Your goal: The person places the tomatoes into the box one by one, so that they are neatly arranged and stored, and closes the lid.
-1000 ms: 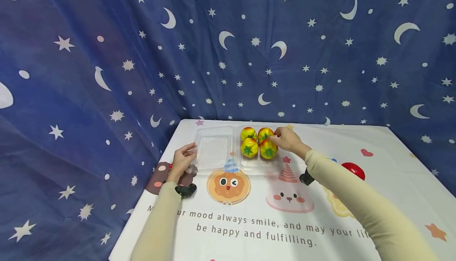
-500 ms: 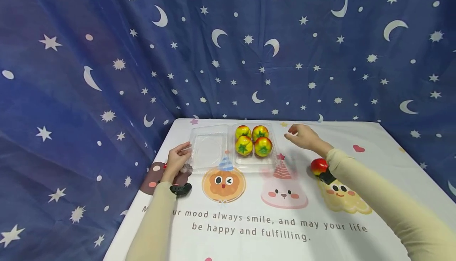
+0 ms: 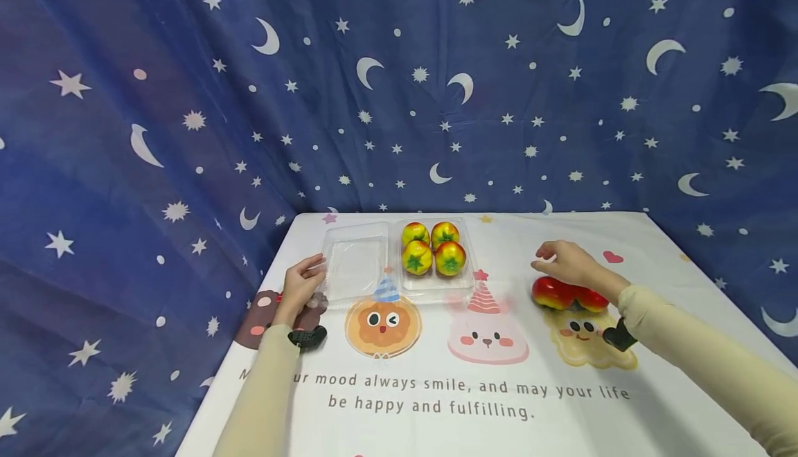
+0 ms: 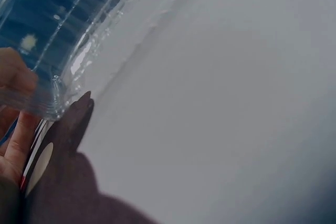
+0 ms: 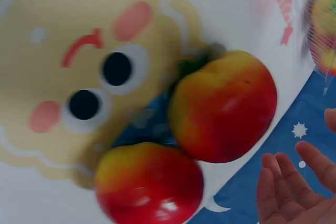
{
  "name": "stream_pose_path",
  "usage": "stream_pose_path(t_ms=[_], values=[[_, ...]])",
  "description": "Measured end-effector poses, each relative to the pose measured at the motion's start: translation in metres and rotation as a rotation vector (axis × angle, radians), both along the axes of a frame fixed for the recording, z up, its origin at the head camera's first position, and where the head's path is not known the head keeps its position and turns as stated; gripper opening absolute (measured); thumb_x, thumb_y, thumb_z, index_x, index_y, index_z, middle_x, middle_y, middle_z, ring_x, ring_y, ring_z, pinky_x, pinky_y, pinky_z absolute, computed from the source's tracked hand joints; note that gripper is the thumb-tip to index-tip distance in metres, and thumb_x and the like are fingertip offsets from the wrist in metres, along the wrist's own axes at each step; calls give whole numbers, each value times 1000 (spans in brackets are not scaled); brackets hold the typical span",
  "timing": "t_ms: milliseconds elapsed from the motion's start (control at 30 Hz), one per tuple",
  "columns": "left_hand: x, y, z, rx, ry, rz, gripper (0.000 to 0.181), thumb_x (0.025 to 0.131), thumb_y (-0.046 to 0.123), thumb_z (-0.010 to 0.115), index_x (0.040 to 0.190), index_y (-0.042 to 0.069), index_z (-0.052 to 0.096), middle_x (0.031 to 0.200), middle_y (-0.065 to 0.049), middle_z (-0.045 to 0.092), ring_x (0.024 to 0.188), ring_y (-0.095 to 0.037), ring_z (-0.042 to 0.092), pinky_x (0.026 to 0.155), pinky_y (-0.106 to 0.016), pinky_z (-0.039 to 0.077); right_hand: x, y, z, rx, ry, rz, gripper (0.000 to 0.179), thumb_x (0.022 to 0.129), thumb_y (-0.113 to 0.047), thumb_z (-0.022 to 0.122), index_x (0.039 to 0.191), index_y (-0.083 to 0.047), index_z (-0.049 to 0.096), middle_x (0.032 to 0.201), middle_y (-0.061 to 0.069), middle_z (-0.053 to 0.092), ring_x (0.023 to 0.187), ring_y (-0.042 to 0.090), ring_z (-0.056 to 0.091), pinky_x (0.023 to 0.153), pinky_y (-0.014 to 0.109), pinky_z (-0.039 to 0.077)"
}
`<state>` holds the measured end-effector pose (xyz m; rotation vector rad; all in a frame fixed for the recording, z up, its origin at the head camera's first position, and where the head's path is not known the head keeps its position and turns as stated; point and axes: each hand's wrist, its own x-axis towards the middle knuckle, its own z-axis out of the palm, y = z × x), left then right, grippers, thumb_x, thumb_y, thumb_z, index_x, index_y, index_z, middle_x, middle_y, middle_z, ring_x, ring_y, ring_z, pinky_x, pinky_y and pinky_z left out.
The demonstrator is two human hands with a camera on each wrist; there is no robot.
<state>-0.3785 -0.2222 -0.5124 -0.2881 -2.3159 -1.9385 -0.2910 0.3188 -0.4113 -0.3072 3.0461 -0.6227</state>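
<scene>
A clear plastic clamshell box (image 3: 463, 282) lies open at the back of the table. Several yellow-and-red fruits with green leafy caps (image 3: 416, 258) sit in its right half. At the lid's (image 3: 355, 266) left edge is my left hand (image 3: 302, 285); the left wrist view has its thumb and fingers on either side of the clear plastic. My right hand (image 3: 569, 263) holds nothing, its fingers loosely bent. It hovers just behind two redder fruits of the same kind, one at left (image 3: 551, 293) and one at right (image 3: 591, 299), which lie side by side on the table.
A white tablecloth (image 3: 399, 436) printed with cartoon faces and lettering covers the table. Blue star-and-moon curtains (image 3: 399, 97) hang behind and at the left. Black wrist straps (image 3: 307, 337) are on both arms.
My right hand has left the fruits in the box and moved right, to above the two loose fruits. My left hand has stayed at the lid. The head view has shifted slightly right.
</scene>
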Motion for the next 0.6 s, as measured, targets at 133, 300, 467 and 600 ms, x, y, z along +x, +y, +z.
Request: stream_pose_path(t_ms=[133, 300, 467, 600], values=[[6, 1, 5, 8, 14, -8, 47, 90, -9, 58, 136, -15, 48, 134, -35, 52, 121, -49, 52, 80, -9, 46, 9, 8, -6, -15, 5, 37, 32, 87, -23, 72, 105, 4, 69, 99, 23, 69, 86, 35, 65, 75, 46, 57], [7, 3, 8, 12, -5, 13, 47, 90, -10, 58, 136, -13, 50, 134, -33, 53, 121, -49, 52, 79, -9, 47, 17, 15, -11, -31, 15, 69, 25, 86, -19, 74, 100, 2, 72, 92, 14, 71, 83, 30, 65, 77, 46, 57], [7, 5, 9, 27, -11, 6, 47, 90, -11, 57, 136, -13, 50, 136, -33, 52, 122, -49, 51, 80, -10, 47, 22, 16, -14, -44, 8, 60, 28, 85, -19, 75, 102, 3, 71, 95, 14, 71, 88, 32, 65, 83, 51, 54], [8, 5, 9, 17, 2, 8, 47, 90, -10, 57, 136, -14, 50, 134, -33, 53, 120, -48, 53, 79, -10, 47, 24, 16, -16, -67, -23, 54, 36, 82, -21, 80, 107, 4, 70, 101, 17, 69, 95, 36, 62, 87, 53, 52]])
